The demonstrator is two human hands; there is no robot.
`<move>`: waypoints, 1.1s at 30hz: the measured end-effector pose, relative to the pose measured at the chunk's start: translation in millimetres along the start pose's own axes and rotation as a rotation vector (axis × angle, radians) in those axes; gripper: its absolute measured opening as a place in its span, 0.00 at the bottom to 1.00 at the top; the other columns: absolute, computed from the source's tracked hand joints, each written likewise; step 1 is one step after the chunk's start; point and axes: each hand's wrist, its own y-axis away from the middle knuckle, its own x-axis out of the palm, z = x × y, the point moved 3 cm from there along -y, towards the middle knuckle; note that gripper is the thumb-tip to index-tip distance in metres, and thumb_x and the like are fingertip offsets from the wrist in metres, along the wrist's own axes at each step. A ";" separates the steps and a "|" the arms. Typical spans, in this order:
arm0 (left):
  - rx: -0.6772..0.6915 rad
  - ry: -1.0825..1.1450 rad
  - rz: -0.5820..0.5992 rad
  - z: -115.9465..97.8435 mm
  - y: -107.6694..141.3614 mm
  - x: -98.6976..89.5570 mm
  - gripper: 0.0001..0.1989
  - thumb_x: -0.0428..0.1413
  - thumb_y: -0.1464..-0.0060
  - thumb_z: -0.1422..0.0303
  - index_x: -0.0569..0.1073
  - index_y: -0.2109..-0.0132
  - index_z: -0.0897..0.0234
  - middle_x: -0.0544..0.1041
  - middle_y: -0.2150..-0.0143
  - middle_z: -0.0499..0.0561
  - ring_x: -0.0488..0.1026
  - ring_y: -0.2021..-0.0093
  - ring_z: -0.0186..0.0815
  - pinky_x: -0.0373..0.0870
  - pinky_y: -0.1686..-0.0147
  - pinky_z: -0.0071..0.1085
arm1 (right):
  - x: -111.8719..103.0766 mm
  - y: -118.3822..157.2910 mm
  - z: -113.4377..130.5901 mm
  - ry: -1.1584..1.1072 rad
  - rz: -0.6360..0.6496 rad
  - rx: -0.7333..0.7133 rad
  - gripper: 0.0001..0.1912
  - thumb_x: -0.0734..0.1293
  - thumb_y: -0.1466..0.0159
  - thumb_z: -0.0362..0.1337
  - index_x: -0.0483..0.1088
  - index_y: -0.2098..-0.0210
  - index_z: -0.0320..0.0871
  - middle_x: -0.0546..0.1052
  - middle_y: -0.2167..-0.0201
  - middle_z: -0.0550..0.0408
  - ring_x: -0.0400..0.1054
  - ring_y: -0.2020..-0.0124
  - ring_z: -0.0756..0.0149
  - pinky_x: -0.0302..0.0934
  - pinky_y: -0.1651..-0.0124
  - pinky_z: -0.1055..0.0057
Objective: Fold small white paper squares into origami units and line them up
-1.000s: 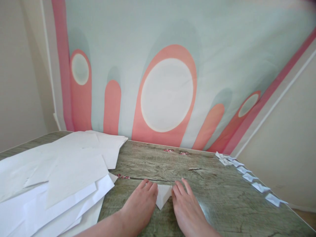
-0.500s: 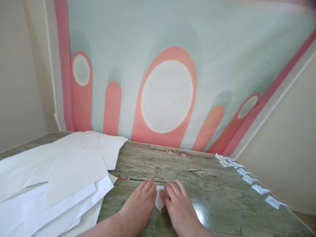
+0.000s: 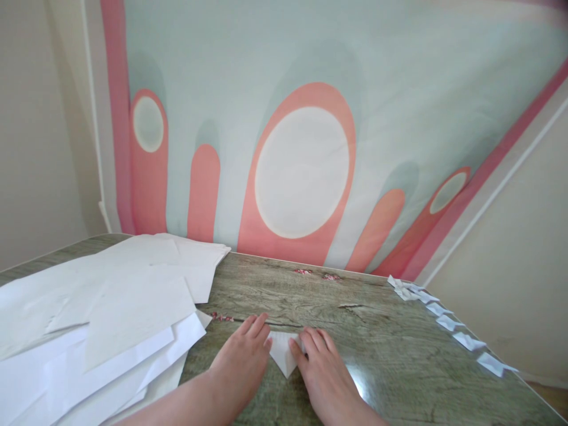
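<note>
A small piece of white paper (image 3: 283,350), folded into a triangle with its point toward me, lies on the table between my hands. My left hand (image 3: 241,362) is flat at its left corner, the fingers stretched forward and the thumb beside the paper's edge. On the other side, my right hand (image 3: 326,370) holds the paper down, its thumb on the top face and its fingers over the right corner. What lies under those fingers is hidden.
Large sheets of white paper (image 3: 139,313) are piled loosely across the table's left side. Several small folded white papers (image 3: 469,341) form a row along the right edge. The wood-grain table (image 3: 390,355) meets a patterned backdrop (image 3: 222,77) at the back.
My left hand has shifted left, off the paper's middle toward its corner, so more of the folded triangle shows. The right hand has hardly moved.
</note>
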 end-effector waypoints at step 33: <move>0.085 -0.026 -0.015 -3.5 -2.7 1.9 0.15 0.56 0.47 0.66 0.77 0.55 0.70 0.68 0.43 0.64 0.58 0.40 0.47 0.53 0.43 0.39 | -8.5 -9.7 -39.3 -0.472 -0.039 0.295 0.10 0.62 0.39 0.29 0.72 0.60 0.45 0.73 0.62 0.54 0.66 0.61 0.62 0.58 0.56 0.66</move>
